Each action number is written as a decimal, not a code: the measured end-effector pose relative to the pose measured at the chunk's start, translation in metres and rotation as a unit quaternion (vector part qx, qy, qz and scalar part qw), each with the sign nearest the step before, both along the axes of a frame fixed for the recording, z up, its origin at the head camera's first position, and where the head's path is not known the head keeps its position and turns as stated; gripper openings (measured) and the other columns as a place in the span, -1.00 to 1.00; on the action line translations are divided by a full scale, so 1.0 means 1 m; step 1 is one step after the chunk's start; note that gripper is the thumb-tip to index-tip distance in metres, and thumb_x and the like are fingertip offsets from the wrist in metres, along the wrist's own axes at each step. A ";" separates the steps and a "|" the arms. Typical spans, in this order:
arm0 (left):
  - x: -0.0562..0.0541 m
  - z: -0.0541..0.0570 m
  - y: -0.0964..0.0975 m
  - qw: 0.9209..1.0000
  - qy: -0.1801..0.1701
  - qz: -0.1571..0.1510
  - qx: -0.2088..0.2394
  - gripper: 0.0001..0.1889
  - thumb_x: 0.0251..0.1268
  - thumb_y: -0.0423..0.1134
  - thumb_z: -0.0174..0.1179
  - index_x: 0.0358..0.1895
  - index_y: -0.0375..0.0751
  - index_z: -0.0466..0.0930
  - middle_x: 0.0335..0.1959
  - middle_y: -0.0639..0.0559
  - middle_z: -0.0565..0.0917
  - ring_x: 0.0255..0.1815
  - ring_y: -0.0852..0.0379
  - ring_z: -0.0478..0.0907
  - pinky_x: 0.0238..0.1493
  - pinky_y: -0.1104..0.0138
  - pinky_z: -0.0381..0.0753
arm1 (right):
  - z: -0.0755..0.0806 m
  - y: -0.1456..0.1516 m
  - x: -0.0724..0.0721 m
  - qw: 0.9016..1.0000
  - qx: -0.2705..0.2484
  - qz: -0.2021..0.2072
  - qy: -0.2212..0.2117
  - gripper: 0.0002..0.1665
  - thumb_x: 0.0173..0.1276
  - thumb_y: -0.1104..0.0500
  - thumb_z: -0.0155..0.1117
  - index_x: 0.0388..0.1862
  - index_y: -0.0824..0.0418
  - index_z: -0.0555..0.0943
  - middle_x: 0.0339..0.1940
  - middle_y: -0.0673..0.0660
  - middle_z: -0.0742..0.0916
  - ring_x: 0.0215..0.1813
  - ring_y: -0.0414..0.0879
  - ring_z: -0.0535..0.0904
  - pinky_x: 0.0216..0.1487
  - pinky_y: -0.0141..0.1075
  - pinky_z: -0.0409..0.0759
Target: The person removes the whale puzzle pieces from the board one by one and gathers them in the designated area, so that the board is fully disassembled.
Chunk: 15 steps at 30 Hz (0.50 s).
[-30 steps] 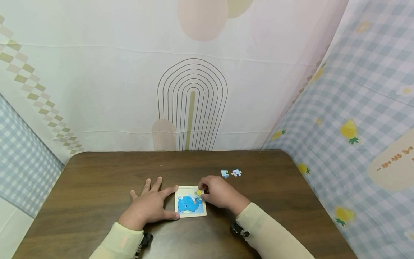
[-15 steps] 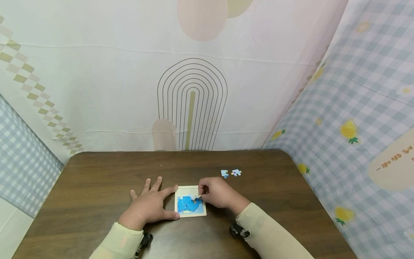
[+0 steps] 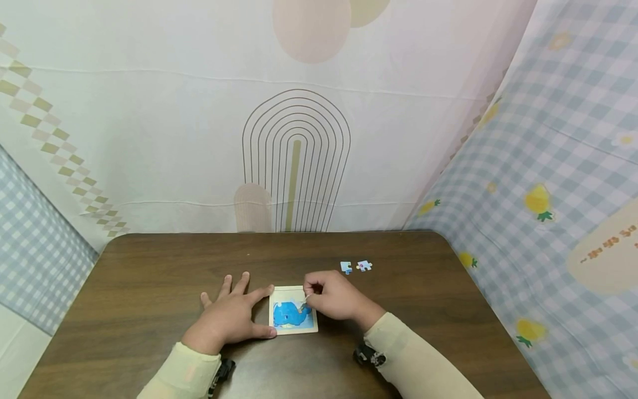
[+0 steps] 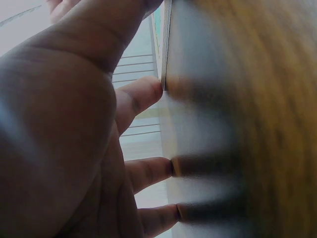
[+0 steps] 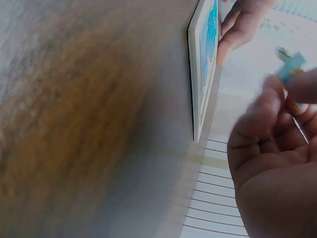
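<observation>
A small whale jigsaw sits in a pale square frame on the brown table. My left hand lies spread at its left, with thumb and forefinger touching the frame's left corners; the other fingertips rest on the table. Above the frame's upper right part, my right hand pinches a jigsaw piece between thumb and fingers. In the right wrist view that piece looks blue-green, blurred, and held off the frame. From the head view the fingers hide most of it.
Two loose jigsaw pieces, one pale blue and one with a pink mark, lie on the table beyond my right hand. A patterned cloth hangs behind the table's far edge.
The piece's yellow sun face showed a second ago; my right hand has tilted it so the face no longer shows in the head view, shifting slightly left. My left hand has stayed still.
</observation>
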<state>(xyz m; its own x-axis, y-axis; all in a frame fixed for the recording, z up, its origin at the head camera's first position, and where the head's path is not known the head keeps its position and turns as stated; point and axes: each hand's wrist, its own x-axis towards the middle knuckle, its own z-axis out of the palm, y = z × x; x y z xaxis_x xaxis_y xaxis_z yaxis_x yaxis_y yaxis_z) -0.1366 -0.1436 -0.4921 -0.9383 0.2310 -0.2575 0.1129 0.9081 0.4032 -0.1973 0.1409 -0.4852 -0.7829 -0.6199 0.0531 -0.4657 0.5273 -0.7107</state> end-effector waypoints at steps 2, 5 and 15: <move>0.000 0.000 0.000 1.000 0.001 -0.001 0.001 0.12 0.03 0.64 0.52 0.73 0.47 0.40 0.87 -0.37 0.08 0.84 -0.69 -0.15 0.38 -0.90 -0.20 | 0.000 0.001 0.000 1.000 -0.024 -0.003 0.000 -0.67 0.42 0.33 0.26 -0.49 -0.04 0.52 -0.49 -0.15 0.54 -0.42 -0.30 0.44 -0.36 -0.41 0.38; 0.001 0.000 0.000 1.000 0.002 0.000 0.003 0.12 0.02 0.65 0.52 0.73 0.47 0.40 0.87 -0.37 0.08 0.84 -0.69 -0.15 0.38 -0.90 -0.20 | 0.002 0.003 -0.001 0.999 -0.050 -0.003 -0.003 -0.66 0.43 0.37 0.21 -0.49 0.00 0.51 -0.48 -0.13 0.53 -0.40 -0.27 0.43 -0.32 -0.39 0.38; 0.001 0.000 -0.001 1.000 -0.002 0.001 0.007 0.12 0.04 0.64 0.52 0.74 0.47 0.39 0.88 -0.36 0.05 0.84 -0.68 -0.19 0.38 -0.90 -0.25 | 0.005 0.021 -0.009 0.991 -0.097 -0.047 -0.079 -0.71 0.53 0.39 0.06 -0.39 0.16 0.60 -0.52 0.00 0.55 -0.48 -0.17 0.47 -0.39 -0.30 0.48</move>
<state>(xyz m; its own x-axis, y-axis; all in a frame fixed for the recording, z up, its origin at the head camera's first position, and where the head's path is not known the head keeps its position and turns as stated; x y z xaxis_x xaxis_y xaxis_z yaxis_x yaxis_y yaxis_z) -0.1359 -0.1443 -0.4925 -0.9374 0.2332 -0.2587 0.1100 0.9029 0.4156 -0.2060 0.1623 -0.4800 -0.8442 -0.5348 0.0366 -0.2968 0.4096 -0.8626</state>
